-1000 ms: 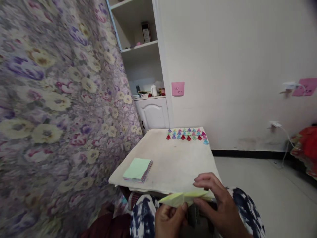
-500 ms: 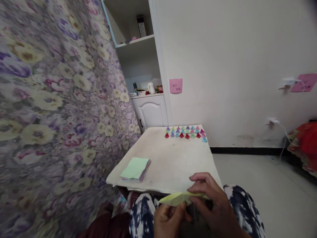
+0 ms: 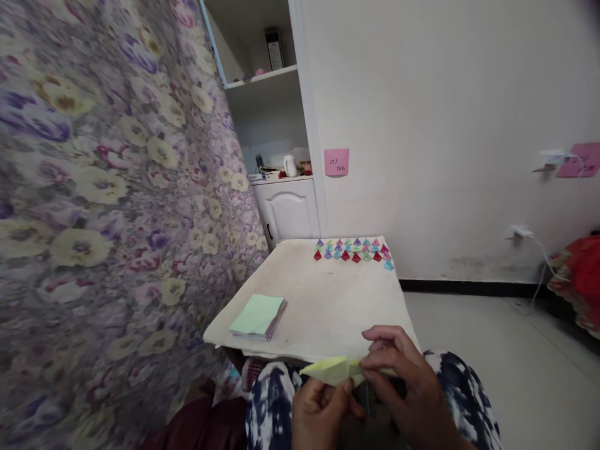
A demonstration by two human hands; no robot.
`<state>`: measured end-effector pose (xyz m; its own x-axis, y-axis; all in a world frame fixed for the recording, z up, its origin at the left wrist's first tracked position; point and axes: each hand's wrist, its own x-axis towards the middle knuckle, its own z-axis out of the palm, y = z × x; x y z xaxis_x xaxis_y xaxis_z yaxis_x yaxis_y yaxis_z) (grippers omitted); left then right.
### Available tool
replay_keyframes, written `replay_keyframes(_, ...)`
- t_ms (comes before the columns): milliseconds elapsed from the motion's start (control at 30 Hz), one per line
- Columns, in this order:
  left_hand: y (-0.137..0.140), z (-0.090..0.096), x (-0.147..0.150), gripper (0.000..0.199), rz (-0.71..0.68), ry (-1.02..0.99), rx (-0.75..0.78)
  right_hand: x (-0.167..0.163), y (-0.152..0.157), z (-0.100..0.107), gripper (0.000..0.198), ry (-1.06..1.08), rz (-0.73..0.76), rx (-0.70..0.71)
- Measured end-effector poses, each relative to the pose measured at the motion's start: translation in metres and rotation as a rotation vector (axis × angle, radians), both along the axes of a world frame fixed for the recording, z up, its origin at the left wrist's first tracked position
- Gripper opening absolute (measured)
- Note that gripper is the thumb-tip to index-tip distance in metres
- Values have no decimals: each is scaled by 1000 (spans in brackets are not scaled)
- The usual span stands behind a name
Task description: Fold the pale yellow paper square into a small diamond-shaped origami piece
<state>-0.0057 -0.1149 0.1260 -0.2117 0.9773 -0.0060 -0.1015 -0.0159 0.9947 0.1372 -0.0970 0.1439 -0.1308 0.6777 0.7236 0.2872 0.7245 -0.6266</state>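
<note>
A folded piece of yellow paper is held between my two hands, just off the front edge of the table and above my lap. My left hand pinches its lower edge with thumb and fingers. My right hand grips the paper's right end between thumb and index finger, the other fingers loosely curled. Part of that right end is hidden behind the fingers. On the table's left side lies a stack of square paper, pale green on top. Rows of small folded paper pieces in several colours sit along the far edge.
A white-covered table stands in front of me, against the wall. A floral curtain hangs along the left. Behind are a cabinet with shelves and a pink note on the wall. Plugs and a cord are at right.
The yellow paper has tilted slightly, showing more of its front face. Both hands keep their hold, with the right fingers shifted a little. The view has moved slightly left.
</note>
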Motion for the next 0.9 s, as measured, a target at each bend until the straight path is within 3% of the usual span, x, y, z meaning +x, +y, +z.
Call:
replay_keyframes(433, -1, 6, -3, 35, -4, -26, -13, -6, 0, 7, 20, -96, -44, 38)
replay_keyframes(900, 3, 1, -3, 36, 7, -55, -12, -1, 1, 1, 14, -124, -12, -156)
